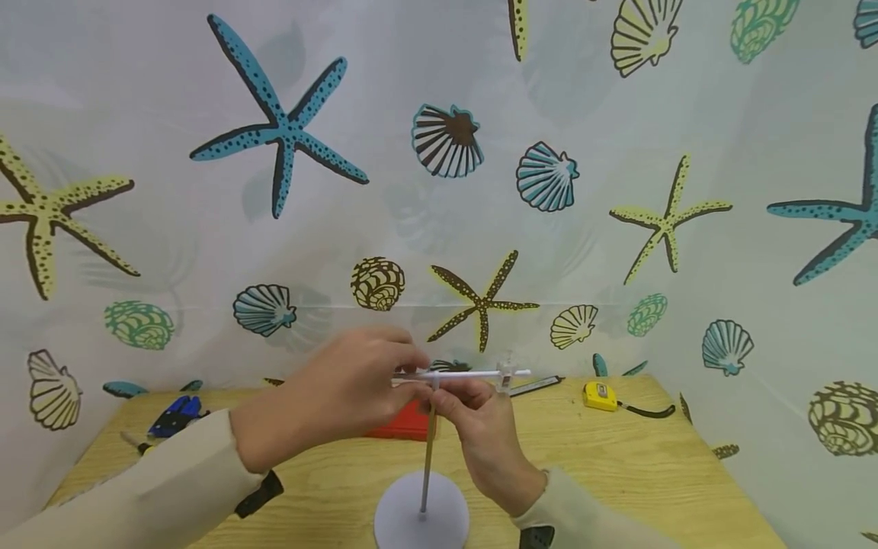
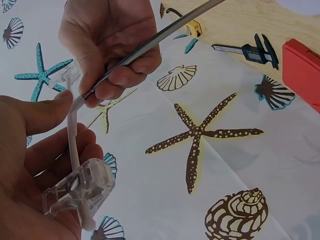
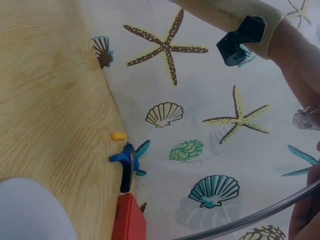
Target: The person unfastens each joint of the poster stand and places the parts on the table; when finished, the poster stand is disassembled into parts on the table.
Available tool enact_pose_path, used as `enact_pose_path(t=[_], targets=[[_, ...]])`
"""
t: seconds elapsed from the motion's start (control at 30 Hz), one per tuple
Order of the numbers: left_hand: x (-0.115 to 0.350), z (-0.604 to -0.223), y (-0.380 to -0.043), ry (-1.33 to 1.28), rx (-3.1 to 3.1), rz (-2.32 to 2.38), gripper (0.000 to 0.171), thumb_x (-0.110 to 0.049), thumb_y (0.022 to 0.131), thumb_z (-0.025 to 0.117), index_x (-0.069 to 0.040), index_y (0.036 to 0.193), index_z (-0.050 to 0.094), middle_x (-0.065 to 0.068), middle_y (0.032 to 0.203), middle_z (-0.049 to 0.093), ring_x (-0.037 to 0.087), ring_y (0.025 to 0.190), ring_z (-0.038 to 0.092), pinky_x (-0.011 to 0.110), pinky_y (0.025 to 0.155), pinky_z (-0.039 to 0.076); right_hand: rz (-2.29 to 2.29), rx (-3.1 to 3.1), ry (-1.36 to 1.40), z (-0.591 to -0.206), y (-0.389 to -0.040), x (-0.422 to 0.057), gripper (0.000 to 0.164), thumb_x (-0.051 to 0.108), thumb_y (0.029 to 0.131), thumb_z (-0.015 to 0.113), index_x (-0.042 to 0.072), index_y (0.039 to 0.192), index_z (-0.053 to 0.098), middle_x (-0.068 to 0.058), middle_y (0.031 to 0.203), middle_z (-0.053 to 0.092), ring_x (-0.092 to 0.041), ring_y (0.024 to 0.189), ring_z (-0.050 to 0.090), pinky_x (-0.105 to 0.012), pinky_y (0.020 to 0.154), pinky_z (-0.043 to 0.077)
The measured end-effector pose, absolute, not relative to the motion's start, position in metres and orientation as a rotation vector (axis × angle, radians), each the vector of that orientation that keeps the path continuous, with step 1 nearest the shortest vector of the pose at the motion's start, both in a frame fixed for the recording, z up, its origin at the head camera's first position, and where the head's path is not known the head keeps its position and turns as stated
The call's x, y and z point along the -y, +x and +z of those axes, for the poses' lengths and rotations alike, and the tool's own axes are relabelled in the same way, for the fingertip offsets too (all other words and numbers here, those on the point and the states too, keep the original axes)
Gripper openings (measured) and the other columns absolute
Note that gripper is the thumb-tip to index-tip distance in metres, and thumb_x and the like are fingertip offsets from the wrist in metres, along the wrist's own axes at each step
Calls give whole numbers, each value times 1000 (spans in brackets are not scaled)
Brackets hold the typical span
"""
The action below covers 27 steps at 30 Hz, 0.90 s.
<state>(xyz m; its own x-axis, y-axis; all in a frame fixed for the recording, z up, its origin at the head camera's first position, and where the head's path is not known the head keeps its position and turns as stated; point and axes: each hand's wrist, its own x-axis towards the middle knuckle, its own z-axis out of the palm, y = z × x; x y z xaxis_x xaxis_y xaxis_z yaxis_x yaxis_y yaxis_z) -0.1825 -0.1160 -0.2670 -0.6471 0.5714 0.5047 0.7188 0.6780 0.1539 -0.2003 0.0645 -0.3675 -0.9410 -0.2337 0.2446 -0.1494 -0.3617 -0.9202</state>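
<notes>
A stand rises from a round white base (image 1: 418, 526) on a thin metal rod (image 1: 428, 465). Across its top runs a white crossbar (image 1: 473, 374), with a clear plastic clip (image 1: 506, 374) near its right end. Another clear clip (image 2: 82, 187) shows by the left palm in the left wrist view. My left hand (image 1: 343, 389) pinches the crossbar at the joint, thumb against it. Just below, my right hand (image 1: 483, 438) grips the upper rod, its fingers curled round the metal (image 2: 150, 44). In the right wrist view the rod bends across the lower right corner.
Behind the hands lie a red case (image 1: 405, 423) and a caliper (image 1: 536, 386). A yellow tape measure (image 1: 600, 396) with a black strap is at the back right. Blue-handled pliers (image 1: 177, 415) lie at the back left. A shell-and-starfish patterned sheet (image 1: 480, 229) hangs round the wooden table (image 1: 617, 473).
</notes>
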Motion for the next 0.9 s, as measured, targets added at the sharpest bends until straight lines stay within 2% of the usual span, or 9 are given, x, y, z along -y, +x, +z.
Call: enact_pose_path(t=[0.3,0.57,0.77,0.9], targets=[[110,-262,-182,-1023,2499,-413,3,-14,88,79,-12,86,80,-7,80,65,1,68,55,14,59,46,-2496,-1815,-566,-369,-198,-65,9,5,93,71,12,97,70,8,92,78,-7,87,74,-26,85,59],[106,-257,-180,-1049,2545,-305,5,-10,87,77,-12,84,74,-6,79,63,5,70,57,17,62,50,-2470,-1844,-650,-368,-199,-66,6,14,90,75,14,95,70,10,90,76,-4,84,72,-24,84,58],[105,-256,-178,-1027,2574,-331,6,-7,87,77,-12,83,75,-5,78,63,4,67,55,15,59,46,-2464,-1838,-626,-369,-198,-67,7,15,91,75,17,94,70,11,89,77,-3,84,72,-23,84,58],[104,-258,-177,-1007,2545,-379,9,-3,85,75,-11,81,74,-5,76,65,3,64,54,14,56,44,-2466,-1839,-670,-370,-199,-68,7,14,92,74,14,97,68,11,89,76,-3,82,71,-23,84,58]])
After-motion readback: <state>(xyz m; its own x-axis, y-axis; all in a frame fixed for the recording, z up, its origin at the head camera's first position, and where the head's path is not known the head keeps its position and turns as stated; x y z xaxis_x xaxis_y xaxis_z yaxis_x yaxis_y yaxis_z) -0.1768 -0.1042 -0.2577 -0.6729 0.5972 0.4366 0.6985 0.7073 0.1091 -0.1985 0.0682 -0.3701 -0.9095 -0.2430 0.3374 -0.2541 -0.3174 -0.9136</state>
